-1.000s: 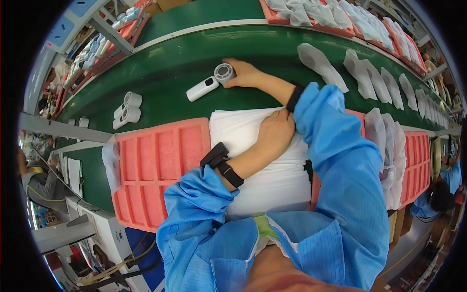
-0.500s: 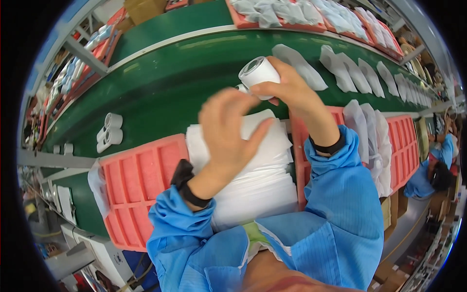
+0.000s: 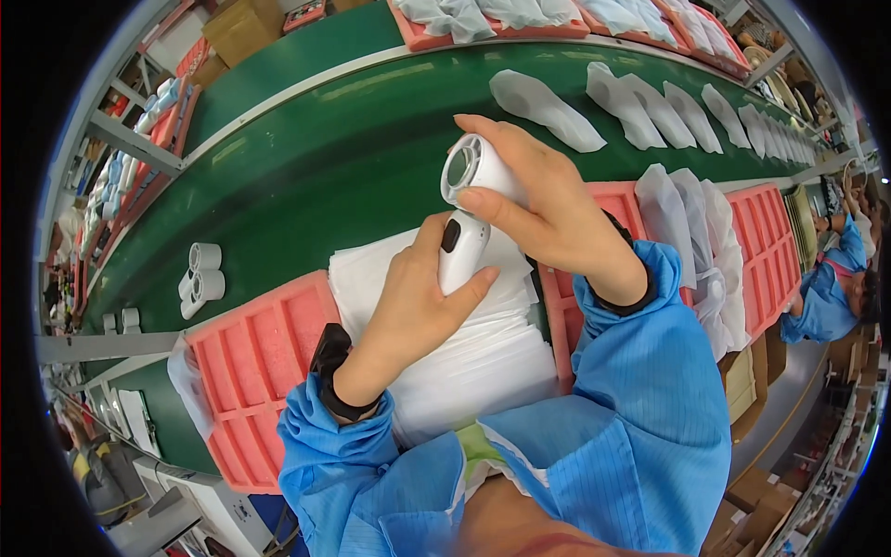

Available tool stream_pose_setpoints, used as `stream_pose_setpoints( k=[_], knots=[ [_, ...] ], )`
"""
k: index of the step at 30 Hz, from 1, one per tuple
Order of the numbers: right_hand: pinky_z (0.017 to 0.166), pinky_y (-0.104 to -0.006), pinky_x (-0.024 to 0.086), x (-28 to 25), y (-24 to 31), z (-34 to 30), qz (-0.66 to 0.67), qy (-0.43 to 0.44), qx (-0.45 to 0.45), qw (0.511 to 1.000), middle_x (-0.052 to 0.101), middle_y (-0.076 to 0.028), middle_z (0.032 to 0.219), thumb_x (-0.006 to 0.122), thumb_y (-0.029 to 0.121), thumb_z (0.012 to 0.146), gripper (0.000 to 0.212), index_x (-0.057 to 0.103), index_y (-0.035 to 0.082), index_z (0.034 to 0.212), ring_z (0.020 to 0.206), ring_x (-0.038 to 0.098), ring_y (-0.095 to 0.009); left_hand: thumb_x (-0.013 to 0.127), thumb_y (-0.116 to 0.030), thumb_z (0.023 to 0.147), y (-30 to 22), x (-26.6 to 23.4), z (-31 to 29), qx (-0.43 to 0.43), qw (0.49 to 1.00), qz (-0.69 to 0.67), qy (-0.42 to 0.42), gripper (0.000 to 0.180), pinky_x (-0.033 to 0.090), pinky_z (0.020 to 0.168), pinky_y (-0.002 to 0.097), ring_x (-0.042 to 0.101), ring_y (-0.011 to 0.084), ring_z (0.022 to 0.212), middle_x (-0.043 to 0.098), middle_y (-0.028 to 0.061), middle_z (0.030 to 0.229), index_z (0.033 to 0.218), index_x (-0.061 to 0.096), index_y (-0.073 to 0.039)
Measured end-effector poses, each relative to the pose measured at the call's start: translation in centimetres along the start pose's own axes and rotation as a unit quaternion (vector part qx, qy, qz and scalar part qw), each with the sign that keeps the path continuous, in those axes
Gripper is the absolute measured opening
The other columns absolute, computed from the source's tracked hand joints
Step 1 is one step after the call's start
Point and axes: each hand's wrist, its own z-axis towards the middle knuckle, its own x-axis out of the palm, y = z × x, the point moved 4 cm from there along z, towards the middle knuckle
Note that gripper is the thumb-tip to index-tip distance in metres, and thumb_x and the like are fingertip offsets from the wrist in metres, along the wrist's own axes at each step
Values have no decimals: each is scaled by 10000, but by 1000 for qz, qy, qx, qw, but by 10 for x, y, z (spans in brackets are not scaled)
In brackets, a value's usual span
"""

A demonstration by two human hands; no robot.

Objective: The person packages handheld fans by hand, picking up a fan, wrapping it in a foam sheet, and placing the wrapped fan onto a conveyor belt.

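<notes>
Both my hands hold a white hair dryer (image 3: pixel 467 246) above the stack in front of me. It has a short round barrel with a dark ringed opening and a handle with a black switch. My right hand (image 3: pixel 552 204) wraps the barrel, its thumb near the rim. The handle lies between the thumb and fingers of my left hand (image 3: pixel 408 302). Beneath them is a thick pile of thin white sleeves (image 3: pixel 473 371). Similar white dryers (image 3: pixel 206 278) rest on the green belt to the left.
Pink divided trays (image 3: pixel 264 348) flank the pile. White-sleeved pieces (image 3: pixel 548 111) lie in a row along the green belt (image 3: pixel 371 148) toward the far right. More sleeved pieces (image 3: pixel 664 223) lie over the right tray. Loaded pink trays (image 3: pixel 501 35) stand beyond. A co-worker (image 3: pixel 826 292) sits far right.
My left hand, blurred and apart before, has come onto the handle and grips it. The dryer has turned, so its handle and black switch now show. My right hand keeps its hold.
</notes>
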Motion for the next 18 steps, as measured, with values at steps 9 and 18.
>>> stream_pose_setpoints(
  k=[9, 18],
  knots=[
    [743, -310, 490, 3, -12, 1, -58, -26, 90, 994, 640, -140, 913, 473, 263, 1003, 359, 558, -21, 1205, 800, 626, -229, 713, -204, 798, 1, 5, -2, -26, 999, 34, -13, 514, 482, 726, 363, 611, 314, 810, 608, 198, 914, 1176, 473, 47],
    [748, -313, 491, 6, -19, 11, 93, -9, -45, 995, 648, -118, 891, 494, 275, 997, 367, 540, -8, 1225, 795, 620, -218, 700, -179, 796, 0, -4, 2, -30, 999, 18, -21, 510, 498, 722, 420, 639, 431, 823, 629, 262, 916, 1184, 458, 45]
  ],
)
